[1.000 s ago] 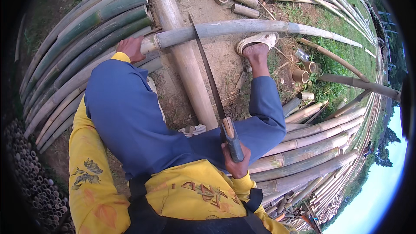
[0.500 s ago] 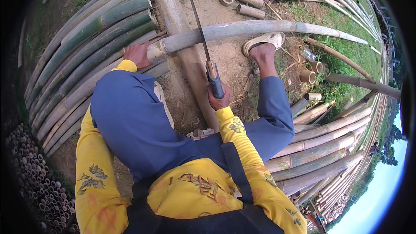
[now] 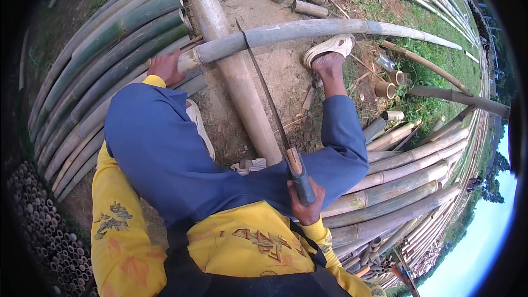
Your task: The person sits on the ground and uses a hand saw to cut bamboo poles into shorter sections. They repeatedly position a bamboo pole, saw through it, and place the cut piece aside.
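Note:
A long grey-green bamboo pole (image 3: pixel 286 33) lies across a thicker bamboo log (image 3: pixel 250 99) on the ground. My left hand (image 3: pixel 165 69) grips the pole's near left end, beside my bent knee. In my right hand (image 3: pixel 306 202), fingers wrapped round the dark handle, is a hand saw (image 3: pixel 268 89) with a long narrow blade. The blade slants up and left, and its tip end crosses the pole just above the log. My right fist is low, close over my right thigh.
Green and tan bamboo poles (image 3: pixel 118 49) are stacked at my left, with more poles (image 3: pixel 390 198) at my right. Short bamboo offcuts (image 3: pixel 309 9) lie ahead. Cut bamboo rings (image 3: pixel 384 89) sit beyond my right foot (image 3: pixel 330 52). Many cut ends (image 3: pixel 47 225) show at lower left.
My right hand has drawn the saw back toward my body and slightly right, so its blade now crosses the pole near its tip. My left hand stays at the pole's end.

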Demonstrator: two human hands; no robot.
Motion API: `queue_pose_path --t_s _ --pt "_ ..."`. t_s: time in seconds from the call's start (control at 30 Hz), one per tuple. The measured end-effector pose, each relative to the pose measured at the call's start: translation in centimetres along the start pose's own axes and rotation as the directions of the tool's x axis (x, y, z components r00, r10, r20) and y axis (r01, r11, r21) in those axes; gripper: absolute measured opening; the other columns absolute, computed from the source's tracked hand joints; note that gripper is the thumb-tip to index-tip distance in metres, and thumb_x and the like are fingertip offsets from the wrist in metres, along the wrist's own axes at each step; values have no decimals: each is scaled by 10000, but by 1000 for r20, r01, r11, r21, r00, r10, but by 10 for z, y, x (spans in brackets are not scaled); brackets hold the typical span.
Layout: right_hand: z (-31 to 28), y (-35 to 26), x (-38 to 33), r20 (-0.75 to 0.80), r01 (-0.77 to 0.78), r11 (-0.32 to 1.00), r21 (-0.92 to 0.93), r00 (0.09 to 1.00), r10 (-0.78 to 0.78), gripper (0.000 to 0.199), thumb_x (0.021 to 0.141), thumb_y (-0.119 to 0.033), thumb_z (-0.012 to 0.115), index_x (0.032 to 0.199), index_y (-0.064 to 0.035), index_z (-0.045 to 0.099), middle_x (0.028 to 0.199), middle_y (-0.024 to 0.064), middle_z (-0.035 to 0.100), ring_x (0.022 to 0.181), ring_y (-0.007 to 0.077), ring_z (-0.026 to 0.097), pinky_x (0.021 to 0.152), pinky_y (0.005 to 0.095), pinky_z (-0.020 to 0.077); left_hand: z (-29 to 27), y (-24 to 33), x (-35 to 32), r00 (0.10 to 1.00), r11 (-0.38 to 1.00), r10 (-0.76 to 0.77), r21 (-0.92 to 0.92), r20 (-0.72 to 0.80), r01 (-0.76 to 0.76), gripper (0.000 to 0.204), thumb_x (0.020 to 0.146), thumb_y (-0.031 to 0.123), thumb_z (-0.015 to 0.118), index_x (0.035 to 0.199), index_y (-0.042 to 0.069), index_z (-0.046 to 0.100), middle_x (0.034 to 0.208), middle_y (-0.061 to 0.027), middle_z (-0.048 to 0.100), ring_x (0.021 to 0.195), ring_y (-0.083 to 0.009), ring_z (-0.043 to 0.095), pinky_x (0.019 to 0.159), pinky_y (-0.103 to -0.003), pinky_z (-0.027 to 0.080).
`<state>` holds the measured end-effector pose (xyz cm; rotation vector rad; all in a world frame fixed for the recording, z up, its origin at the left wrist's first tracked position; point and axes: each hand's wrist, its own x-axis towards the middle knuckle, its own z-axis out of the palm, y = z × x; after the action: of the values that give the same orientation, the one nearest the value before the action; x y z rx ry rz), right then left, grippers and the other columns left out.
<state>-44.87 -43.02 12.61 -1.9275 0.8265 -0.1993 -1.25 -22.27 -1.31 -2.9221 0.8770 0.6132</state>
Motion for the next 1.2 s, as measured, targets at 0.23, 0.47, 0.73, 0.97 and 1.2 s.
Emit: queue_pose_path --t_s 0.23,0.47,0.73,0.97,1.2 --pt "103 31 158 -52 162 980 113 986 -157 123 875 -106 733 894 -2 670 684 179 609 568 253 599 607 370 493 0 5 13 999 1000 -4 -22 46 5 762 691 333 825 1370 126 549 1132 -242 717 1111 -461 661 984 -594 478" --pt "9 20 26 36 84 996 2 996 -84 132 838 -22 745 960 6 703 759 152 659 635 312 647 654 366 519 1 -1 2 1000 999 -24 -30 -8 23 697 728 325 814 1321 79 543 1097 -283 712 1079 -474 671 960 -569 504" --pt "101 33 158 -18 150 975 162 989 -149 132 869 -101 737 897 1 657 677 144 592 589 170 546 617 346 490 -4 7 7 1000 999 16 -31 2 -16 679 723 315 808 1310 92 552 1099 -280 711 1074 -479 670 964 -574 502" --pt "27 29 32 5 39 994 100 999 -40 142 858 -59 738 977 11 704 716 138 643 632 187 619 666 343 517 -1 4 -3 1000 1000 -20 -24 2 20 675 726 316 804 1307 84 553 1083 -281 713 1045 -480 677 937 -558 518" --pt "97 34 148 -21 108 987 116 994 -106 136 877 -107 720 933 11 685 697 180 625 580 247 600 630 371 507 -5 7 7 1000 999 -1 -54 30 3 712 701 315 820 1337 123 564 1101 -249 723 1074 -449 681 998 -605 474"
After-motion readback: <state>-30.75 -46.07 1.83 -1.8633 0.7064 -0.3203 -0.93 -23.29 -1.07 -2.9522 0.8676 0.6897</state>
